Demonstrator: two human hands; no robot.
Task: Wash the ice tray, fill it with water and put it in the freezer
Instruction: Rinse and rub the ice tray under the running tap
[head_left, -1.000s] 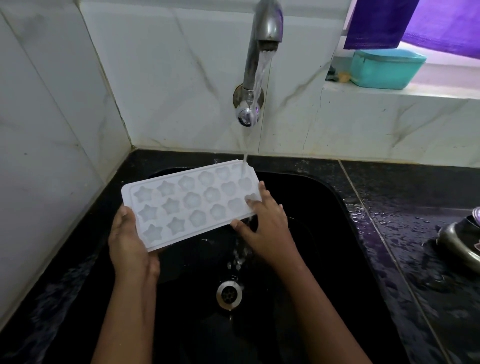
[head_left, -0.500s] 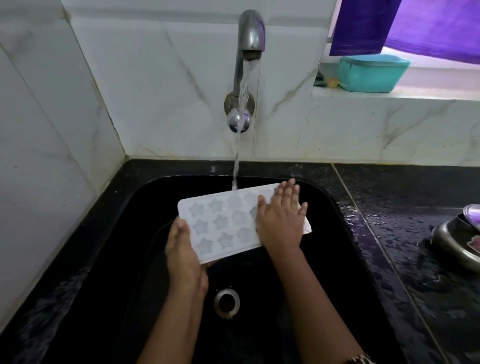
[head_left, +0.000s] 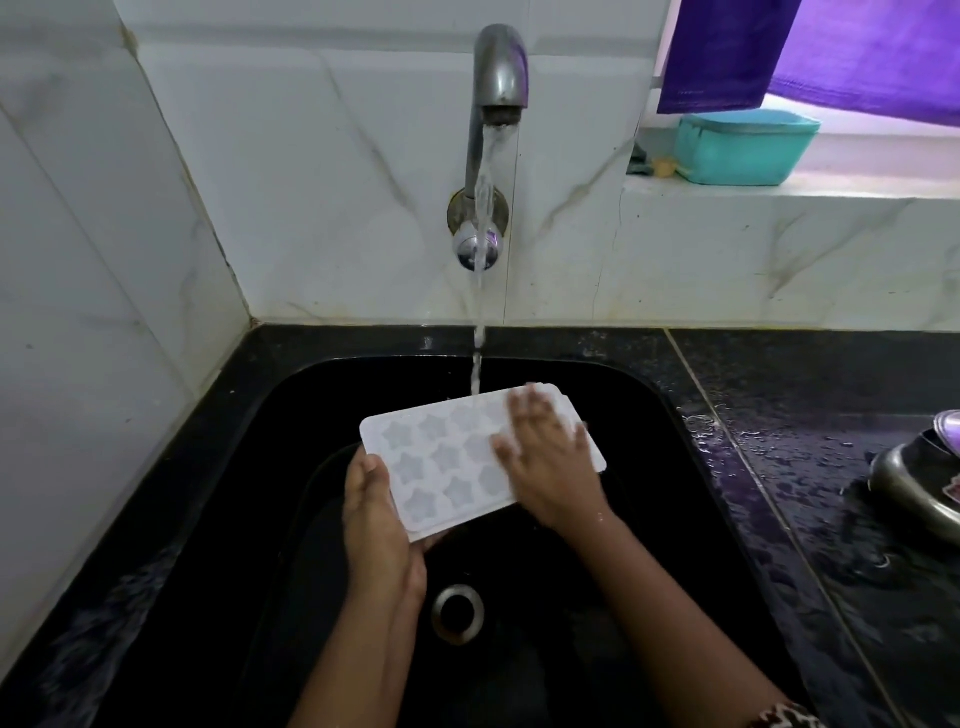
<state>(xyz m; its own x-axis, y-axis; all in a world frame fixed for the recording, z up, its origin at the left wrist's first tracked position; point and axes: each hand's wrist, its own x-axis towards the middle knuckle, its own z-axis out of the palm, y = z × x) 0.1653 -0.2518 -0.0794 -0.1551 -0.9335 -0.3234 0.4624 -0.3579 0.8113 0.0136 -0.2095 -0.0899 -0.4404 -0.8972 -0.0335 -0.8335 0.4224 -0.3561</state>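
A white ice tray (head_left: 436, 457) with star-shaped cups is held over the black sink (head_left: 649, 415), tilted a little. My left hand (head_left: 376, 525) grips its near left end from below. My right hand (head_left: 545, 457) lies flat on the tray's right half with fingers spread; it is blurred from motion. Water runs from the metal tap (head_left: 498, 67) and lands on the tray's far edge beside my right fingers.
The drain (head_left: 457, 613) sits below the tray. The wet black counter (head_left: 831, 467) on the right carries a steel vessel (head_left: 914, 488) at the frame edge. A teal box (head_left: 743, 148) stands on the window ledge under a purple cloth (head_left: 831, 47). White tiles close the left side.
The tray moved right, under the stream, and lower into the sink. My right hand went from holding its right end to lying flat on top, now sliding across the cups.
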